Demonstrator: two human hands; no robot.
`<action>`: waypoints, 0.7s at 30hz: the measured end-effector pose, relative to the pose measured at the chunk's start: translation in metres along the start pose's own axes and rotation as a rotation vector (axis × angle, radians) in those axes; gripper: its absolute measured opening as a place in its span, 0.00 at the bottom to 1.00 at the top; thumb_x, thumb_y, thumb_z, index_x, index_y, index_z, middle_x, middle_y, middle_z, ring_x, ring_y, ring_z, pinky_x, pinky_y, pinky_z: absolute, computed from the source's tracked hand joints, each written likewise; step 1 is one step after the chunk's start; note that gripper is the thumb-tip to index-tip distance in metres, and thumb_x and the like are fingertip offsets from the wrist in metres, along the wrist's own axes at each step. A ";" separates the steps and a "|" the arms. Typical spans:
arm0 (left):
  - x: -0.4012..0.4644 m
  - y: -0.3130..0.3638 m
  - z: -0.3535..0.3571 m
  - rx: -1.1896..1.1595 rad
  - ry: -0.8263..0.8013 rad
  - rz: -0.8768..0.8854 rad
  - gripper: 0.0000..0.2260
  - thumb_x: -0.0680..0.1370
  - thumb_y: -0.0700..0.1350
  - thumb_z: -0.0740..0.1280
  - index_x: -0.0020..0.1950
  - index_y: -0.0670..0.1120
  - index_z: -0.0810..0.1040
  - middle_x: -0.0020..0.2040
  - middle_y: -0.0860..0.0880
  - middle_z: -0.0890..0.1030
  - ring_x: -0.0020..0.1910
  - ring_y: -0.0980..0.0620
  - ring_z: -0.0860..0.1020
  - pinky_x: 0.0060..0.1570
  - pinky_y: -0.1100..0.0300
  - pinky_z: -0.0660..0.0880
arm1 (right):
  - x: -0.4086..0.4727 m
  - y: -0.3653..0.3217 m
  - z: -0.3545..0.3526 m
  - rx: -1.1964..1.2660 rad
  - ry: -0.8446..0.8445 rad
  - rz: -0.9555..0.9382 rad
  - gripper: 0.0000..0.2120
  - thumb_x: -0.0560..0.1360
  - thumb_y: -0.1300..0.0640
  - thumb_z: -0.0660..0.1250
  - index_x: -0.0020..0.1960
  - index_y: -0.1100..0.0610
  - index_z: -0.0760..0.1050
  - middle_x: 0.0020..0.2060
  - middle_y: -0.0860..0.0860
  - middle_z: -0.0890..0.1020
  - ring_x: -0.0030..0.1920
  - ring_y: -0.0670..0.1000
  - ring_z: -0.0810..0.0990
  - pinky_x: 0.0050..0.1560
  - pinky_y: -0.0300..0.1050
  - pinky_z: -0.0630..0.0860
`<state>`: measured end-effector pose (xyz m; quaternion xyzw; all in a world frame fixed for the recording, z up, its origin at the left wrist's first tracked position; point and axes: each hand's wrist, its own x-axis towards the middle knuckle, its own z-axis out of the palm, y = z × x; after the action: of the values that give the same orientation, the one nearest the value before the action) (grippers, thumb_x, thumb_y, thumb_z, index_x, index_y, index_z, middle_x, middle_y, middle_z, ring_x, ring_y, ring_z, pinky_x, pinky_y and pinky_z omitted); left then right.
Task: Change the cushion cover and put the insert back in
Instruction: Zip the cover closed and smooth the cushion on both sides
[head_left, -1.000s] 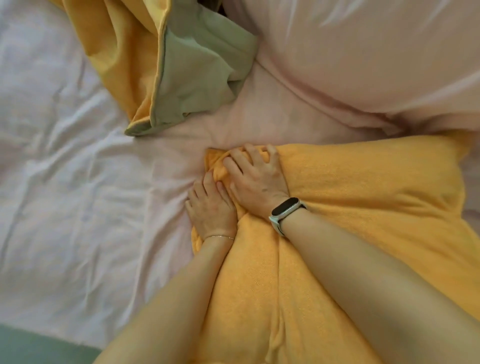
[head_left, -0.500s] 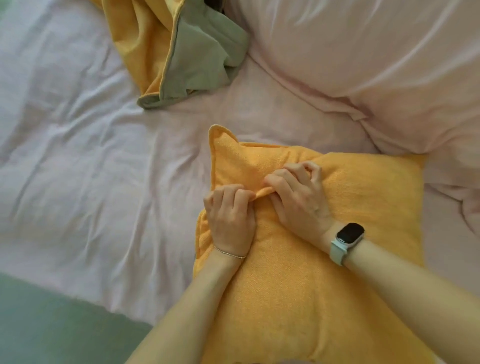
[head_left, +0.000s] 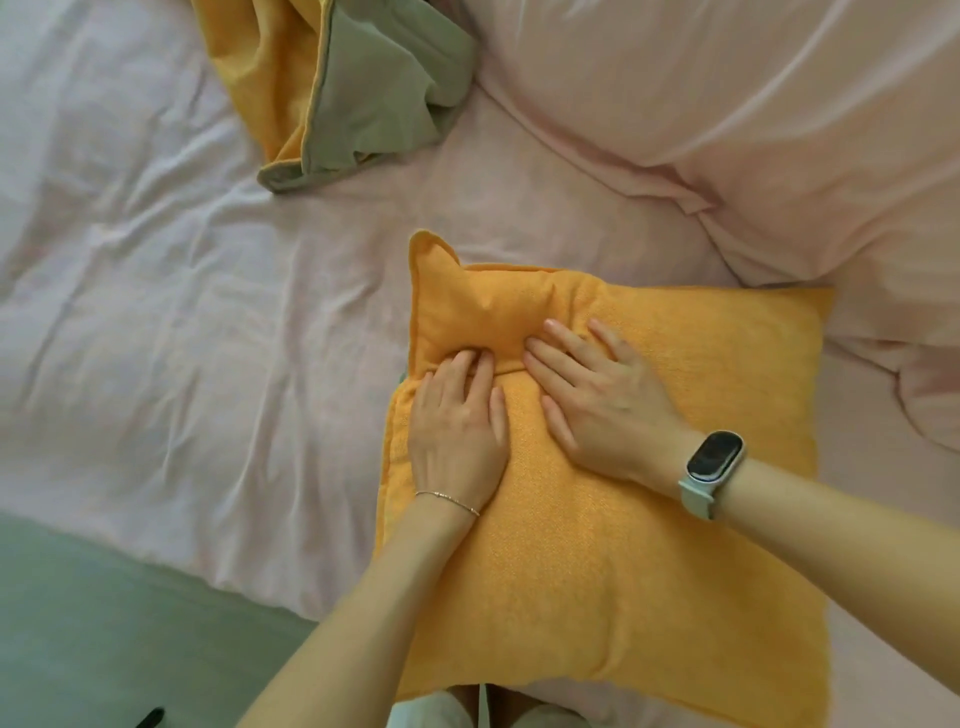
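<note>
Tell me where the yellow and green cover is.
The yellow and green cover lies crumpled at the head view's top left, on the pink sheet, beyond the yellow cushion.

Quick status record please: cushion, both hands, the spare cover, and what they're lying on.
cushion: yellow cushion flat on the pink bedsheet, cover on
left hand: fingers straight, pressing the cushion's far left part
right hand: flat, pressing beside the left
spare cover: yellow and green cover crumpled on the sheet, apart from the cushion
beside: pink pillow at far right

Wrinkled pink bedsheet, pink pillow, green floor.
</note>
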<state>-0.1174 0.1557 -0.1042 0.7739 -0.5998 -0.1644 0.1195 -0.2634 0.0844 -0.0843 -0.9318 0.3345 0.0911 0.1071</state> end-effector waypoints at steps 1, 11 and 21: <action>0.005 -0.003 0.002 0.004 -0.068 -0.012 0.20 0.77 0.48 0.53 0.62 0.41 0.76 0.60 0.43 0.78 0.60 0.44 0.76 0.61 0.48 0.70 | 0.009 -0.002 0.001 0.009 -0.071 0.022 0.25 0.76 0.49 0.49 0.66 0.60 0.72 0.65 0.54 0.75 0.69 0.55 0.67 0.69 0.57 0.56; 0.094 -0.037 0.025 -0.012 -0.228 -0.153 0.29 0.77 0.54 0.42 0.75 0.42 0.55 0.76 0.43 0.56 0.74 0.47 0.55 0.70 0.55 0.51 | 0.116 0.011 0.017 -0.049 -0.221 0.103 0.35 0.72 0.46 0.28 0.76 0.54 0.46 0.76 0.49 0.50 0.75 0.50 0.43 0.72 0.57 0.40; 0.101 -0.035 0.010 0.081 -0.027 -0.037 0.18 0.74 0.48 0.53 0.53 0.44 0.80 0.54 0.47 0.80 0.57 0.48 0.73 0.46 0.49 0.70 | 0.113 0.011 0.010 0.075 0.042 0.149 0.22 0.75 0.50 0.50 0.61 0.56 0.75 0.62 0.51 0.76 0.68 0.53 0.68 0.68 0.60 0.58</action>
<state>-0.0677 0.0668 -0.1381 0.7870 -0.5929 -0.1525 0.0769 -0.1855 0.0101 -0.1224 -0.9015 0.4081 0.0667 0.1280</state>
